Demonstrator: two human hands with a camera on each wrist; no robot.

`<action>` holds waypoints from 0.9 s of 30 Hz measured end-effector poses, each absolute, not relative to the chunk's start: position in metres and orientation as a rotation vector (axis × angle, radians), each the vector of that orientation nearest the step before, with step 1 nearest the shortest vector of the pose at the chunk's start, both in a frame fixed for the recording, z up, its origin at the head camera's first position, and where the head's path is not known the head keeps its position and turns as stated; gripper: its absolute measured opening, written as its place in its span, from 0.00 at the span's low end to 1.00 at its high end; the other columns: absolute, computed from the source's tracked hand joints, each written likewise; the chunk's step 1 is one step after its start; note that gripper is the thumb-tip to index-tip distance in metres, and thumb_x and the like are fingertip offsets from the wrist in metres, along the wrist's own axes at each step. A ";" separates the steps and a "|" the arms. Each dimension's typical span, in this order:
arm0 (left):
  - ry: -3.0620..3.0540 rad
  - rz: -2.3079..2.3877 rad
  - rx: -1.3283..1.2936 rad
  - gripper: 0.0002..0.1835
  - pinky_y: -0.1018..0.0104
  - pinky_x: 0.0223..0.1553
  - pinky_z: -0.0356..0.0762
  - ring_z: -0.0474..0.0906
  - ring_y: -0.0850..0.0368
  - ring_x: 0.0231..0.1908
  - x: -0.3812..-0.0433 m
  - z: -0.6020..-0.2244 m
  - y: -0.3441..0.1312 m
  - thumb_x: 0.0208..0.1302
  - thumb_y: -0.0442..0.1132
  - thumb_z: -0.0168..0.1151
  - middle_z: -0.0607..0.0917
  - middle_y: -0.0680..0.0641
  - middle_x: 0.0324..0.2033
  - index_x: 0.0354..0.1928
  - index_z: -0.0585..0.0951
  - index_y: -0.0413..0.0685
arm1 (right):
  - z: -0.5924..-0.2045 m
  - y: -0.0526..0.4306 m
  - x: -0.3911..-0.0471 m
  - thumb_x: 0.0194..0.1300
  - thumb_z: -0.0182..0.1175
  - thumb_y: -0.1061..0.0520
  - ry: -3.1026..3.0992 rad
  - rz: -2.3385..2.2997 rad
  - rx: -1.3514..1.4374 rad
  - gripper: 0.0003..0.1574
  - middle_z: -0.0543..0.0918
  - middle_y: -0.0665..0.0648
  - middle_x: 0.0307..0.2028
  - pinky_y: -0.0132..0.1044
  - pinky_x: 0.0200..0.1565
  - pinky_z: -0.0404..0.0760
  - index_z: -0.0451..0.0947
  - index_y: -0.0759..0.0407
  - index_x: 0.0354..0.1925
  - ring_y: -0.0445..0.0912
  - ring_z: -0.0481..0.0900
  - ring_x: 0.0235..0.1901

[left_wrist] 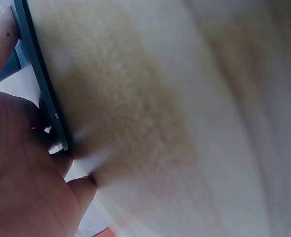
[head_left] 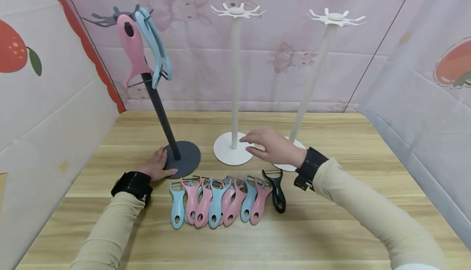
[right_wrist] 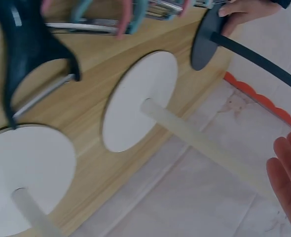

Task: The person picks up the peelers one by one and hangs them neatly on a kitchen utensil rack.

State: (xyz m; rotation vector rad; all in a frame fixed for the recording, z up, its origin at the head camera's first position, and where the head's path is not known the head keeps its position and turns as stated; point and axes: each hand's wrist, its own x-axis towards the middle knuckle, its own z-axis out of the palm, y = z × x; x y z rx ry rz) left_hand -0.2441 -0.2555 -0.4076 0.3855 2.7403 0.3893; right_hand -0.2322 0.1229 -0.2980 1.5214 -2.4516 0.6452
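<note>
Head view: left hand spread on the dark stand's base, probably steadying it (wrist cam's blurry), right hand loose and empty, unhung peelers lying handles away from the table's back edge.

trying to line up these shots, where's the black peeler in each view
Head: black peeler low, right of centre, just right of the pink and blue peelers.
Left wrist: not in it.
Right wrist: upper left, large.
Shared landmark: dark stand base, upper left in left wrist, upper right in right wrist.
</note>
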 end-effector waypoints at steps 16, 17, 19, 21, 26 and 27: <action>2.728 0.371 0.351 0.49 0.37 0.60 0.42 0.36 0.28 0.64 -0.246 -0.410 -0.257 0.64 0.58 0.49 0.39 0.23 0.64 0.63 0.43 0.18 | -0.375 0.168 -0.221 0.45 0.65 0.67 -2.570 -0.191 1.658 0.30 0.74 0.59 0.55 0.46 0.51 0.72 0.77 0.57 0.51 0.54 0.69 0.56; 2.730 0.369 0.350 0.49 0.37 0.60 0.42 0.36 0.29 0.64 -0.246 -0.410 -0.257 0.64 0.58 0.49 0.39 0.23 0.64 0.63 0.43 0.18 | -0.379 0.170 -0.222 0.44 0.67 0.66 -2.568 -0.222 1.657 0.33 0.73 0.59 0.56 0.46 0.51 0.72 0.76 0.56 0.53 0.54 0.68 0.57; 2.732 0.372 0.352 0.49 0.38 0.60 0.42 0.36 0.29 0.64 -0.247 -0.411 -0.257 0.64 0.58 0.48 0.39 0.23 0.64 0.63 0.43 0.18 | -0.385 0.173 -0.222 0.42 0.69 0.65 -2.543 -0.261 1.670 0.37 0.73 0.58 0.57 0.46 0.50 0.72 0.75 0.55 0.55 0.53 0.67 0.58; 2.735 0.380 0.361 0.50 0.37 0.60 0.42 0.36 0.28 0.63 -0.247 -0.410 -0.258 0.64 0.58 0.49 0.39 0.22 0.64 0.63 0.43 0.18 | -0.390 0.176 -0.223 0.40 0.70 0.63 -2.498 -0.299 1.688 0.38 0.73 0.58 0.57 0.45 0.49 0.72 0.75 0.54 0.54 0.52 0.68 0.58; 2.740 0.378 0.393 0.52 0.37 0.59 0.43 0.36 0.28 0.64 -0.247 -0.415 -0.261 0.62 0.64 0.46 0.39 0.22 0.64 0.63 0.44 0.18 | -0.401 0.184 -0.225 0.39 0.73 0.54 -2.372 -0.419 1.686 0.32 0.75 0.55 0.53 0.39 0.43 0.74 0.79 0.53 0.48 0.50 0.70 0.54; 2.739 0.387 0.398 0.53 0.37 0.59 0.43 0.36 0.28 0.63 -0.247 -0.415 -0.261 0.62 0.64 0.46 0.39 0.22 0.63 0.63 0.44 0.18 | -0.403 0.185 -0.226 0.39 0.73 0.53 -2.353 -0.437 1.681 0.31 0.76 0.55 0.52 0.38 0.42 0.74 0.80 0.53 0.47 0.49 0.71 0.54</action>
